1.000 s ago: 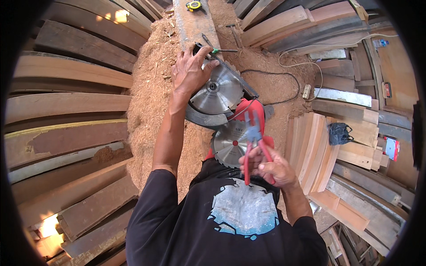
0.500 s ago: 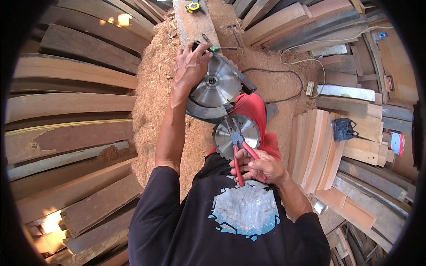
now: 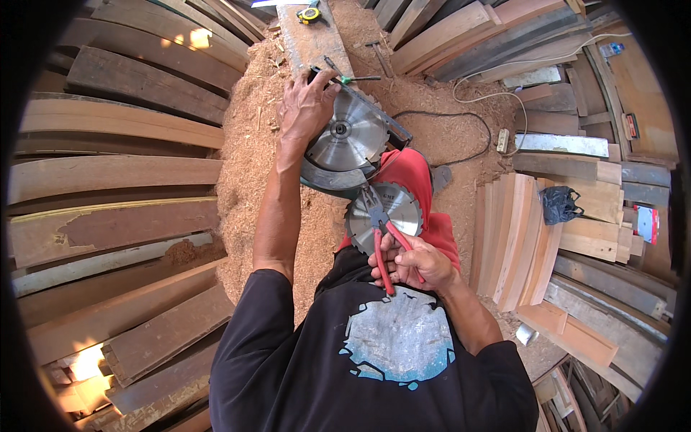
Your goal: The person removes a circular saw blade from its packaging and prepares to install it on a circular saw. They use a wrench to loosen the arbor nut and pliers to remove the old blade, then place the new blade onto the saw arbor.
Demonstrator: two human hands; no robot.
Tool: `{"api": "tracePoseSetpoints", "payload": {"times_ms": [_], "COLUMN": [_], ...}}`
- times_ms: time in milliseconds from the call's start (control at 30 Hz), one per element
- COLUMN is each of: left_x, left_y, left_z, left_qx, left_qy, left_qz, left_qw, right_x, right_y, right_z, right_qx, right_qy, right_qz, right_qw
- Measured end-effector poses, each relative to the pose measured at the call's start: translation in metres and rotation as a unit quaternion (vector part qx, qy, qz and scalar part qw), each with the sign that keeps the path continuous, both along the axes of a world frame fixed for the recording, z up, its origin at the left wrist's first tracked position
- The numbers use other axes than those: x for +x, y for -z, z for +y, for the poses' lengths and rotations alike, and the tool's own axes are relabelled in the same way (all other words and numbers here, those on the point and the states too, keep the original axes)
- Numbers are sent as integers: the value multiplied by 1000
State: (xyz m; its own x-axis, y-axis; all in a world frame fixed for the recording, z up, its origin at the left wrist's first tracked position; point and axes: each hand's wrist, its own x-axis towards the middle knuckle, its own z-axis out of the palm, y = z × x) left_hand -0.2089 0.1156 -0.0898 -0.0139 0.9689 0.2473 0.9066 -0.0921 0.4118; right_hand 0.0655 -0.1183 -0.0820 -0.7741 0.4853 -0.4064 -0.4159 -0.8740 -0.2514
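Observation:
A circular saw with a shiny round blade (image 3: 348, 137) lies on its side in front of me, its dark guard (image 3: 335, 178) curving along the near edge. My left hand (image 3: 308, 106) grips the saw's far left edge, fingers curled over it; what lies under the palm is hidden. Red-handled pliers (image 3: 384, 230) are in my right hand (image 3: 417, 263), which wraps round the handles. Their jaws point away from me and look nearly together, near the saw's guard. Beneath the pliers a second toothed saw blade (image 3: 404, 209) rests on my lap, detached from the saw.
Sawdust (image 3: 248, 165) covers the ground. Beyond the saw lies a plank (image 3: 309, 43) with a yellow tape measure (image 3: 309, 14), and a green-handled tool (image 3: 354, 78) sits by the saw. Stacked boards (image 3: 115, 173) line both sides. A dark cord (image 3: 468, 115) and a white socket block (image 3: 502, 140) lie right.
The pliers' jaws, spread apart before, have come together, and the pliers have moved slightly to the left. My left hand stays on the saw.

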Motion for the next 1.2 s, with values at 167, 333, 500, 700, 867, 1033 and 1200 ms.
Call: {"api": "tracePoseSetpoints", "payload": {"times_ms": [167, 333, 500, 700, 867, 1033, 1200], "left_x": [-1, -1, 0, 0, 0, 0, -1], "left_y": [-1, -2, 2, -5, -5, -2, 0], "left_z": [0, -1, -1, -2, -3, -2, 0], "left_qx": [0, -7, -3, -41, -28, -19, -23], "left_qy": [3, -4, -27, -26, -26, -28, -20], "left_qz": [-1, 9, 13, 11, 7, 12, 5], "left_qw": [1000, 1000, 1000, 999, 999, 999, 1000], "right_x": [-7, -9, -8, -16, 1, 4, 3], "right_y": [3, -8, -3, -12, -16, -4, 6], "right_z": [-5, 0, -4, -3, 9, 9, 6], "right_qx": [-44, -48, 6, 520, 201, 46, -13], "right_qy": [33, 24, 14, -103, -52, 19, 33], "right_qz": [57, 4, -93, -531, -238, -33, 68], "right_qw": [997, 999, 996, 661, 949, 998, 997]}}
